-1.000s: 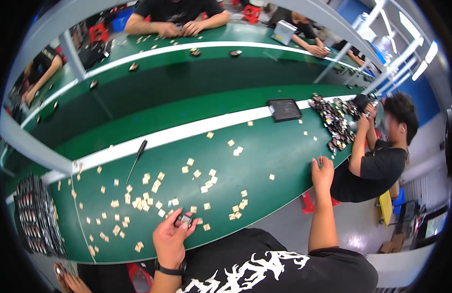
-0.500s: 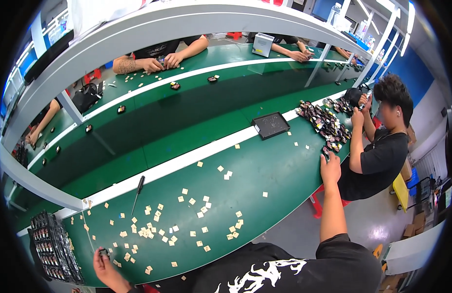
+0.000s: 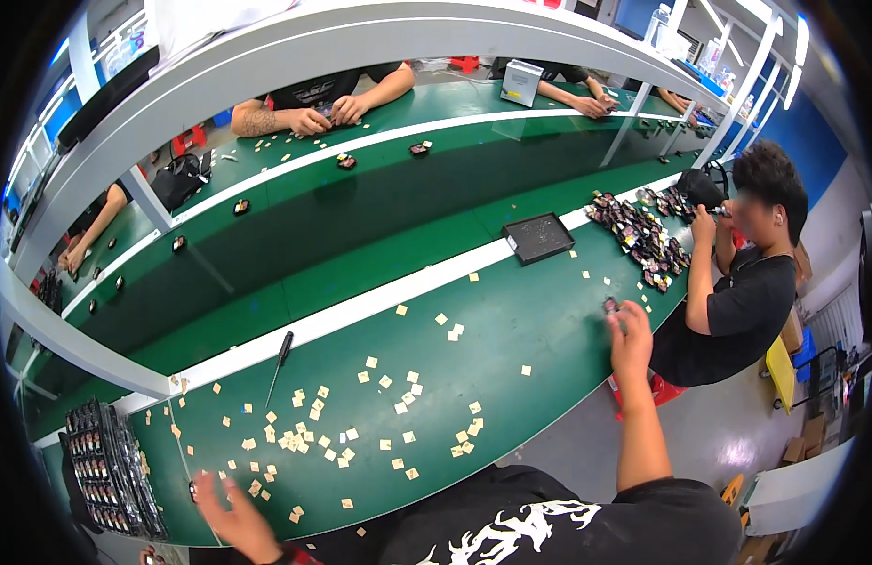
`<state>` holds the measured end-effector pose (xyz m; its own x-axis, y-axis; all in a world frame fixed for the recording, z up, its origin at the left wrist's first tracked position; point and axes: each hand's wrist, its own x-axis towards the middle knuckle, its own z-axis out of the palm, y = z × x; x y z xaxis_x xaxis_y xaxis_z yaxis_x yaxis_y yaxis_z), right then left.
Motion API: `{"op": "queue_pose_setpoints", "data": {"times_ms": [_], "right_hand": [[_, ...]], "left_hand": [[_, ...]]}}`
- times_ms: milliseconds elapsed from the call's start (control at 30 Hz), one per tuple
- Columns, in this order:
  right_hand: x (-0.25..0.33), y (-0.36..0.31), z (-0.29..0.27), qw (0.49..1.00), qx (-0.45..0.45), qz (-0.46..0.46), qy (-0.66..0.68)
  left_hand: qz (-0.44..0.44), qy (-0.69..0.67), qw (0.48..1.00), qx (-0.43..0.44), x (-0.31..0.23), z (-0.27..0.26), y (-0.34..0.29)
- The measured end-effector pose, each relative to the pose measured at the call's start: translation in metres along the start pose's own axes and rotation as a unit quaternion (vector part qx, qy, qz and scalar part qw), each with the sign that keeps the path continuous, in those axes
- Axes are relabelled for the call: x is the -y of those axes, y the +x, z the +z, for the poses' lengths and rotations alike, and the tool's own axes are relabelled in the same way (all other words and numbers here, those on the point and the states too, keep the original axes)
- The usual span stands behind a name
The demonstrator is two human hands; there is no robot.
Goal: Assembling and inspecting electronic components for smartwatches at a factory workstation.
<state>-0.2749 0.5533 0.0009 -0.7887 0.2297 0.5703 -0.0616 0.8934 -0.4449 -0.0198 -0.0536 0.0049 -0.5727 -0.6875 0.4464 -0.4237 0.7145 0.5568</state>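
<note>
My right hand (image 3: 632, 341) is raised over the right part of the green table (image 3: 473, 348). Its fingertips pinch a small dark component (image 3: 611, 306) of a kind I cannot make out. Down at the left, my left hand (image 3: 231, 513) is slightly blurred, its fingers apart. A second small dark part (image 3: 193, 491) shows just beside those fingers, partly hidden by them. Beyond my right hand lies a heap of similar black parts (image 3: 638, 235). To the left of my left hand stands a stack of black trays (image 3: 111, 471) filled with small parts.
Many small cream squares (image 3: 295, 440) are scattered over the table. A screwdriver (image 3: 280, 367) lies near the white rail (image 3: 360, 315). A shallow black tray (image 3: 539, 237) sits by the rail. A co-worker (image 3: 751, 273) sits at the right; others work across the dark green belt (image 3: 295, 202).
My right hand has come away from beside the heap toward me, carrying a dark part. My left hand's fingers have spread, and the dark part they held is now beside them.
</note>
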Motion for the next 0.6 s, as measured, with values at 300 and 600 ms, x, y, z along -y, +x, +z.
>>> {"op": "queue_pose_setpoints", "data": {"times_ms": [300, 600], "right_hand": [[0.221, -0.107, 0.009, 0.799, 0.402, -0.353, 0.275], [0.251, -0.116, 0.002, 0.818, 0.445, -0.177, 0.318]], "left_hand": [[-0.226, -0.576, 0.651, 0.440, -0.153, 0.056, -0.072], [-0.259, -0.513, 0.721, 0.386, -0.131, 0.051, -0.069]]}}
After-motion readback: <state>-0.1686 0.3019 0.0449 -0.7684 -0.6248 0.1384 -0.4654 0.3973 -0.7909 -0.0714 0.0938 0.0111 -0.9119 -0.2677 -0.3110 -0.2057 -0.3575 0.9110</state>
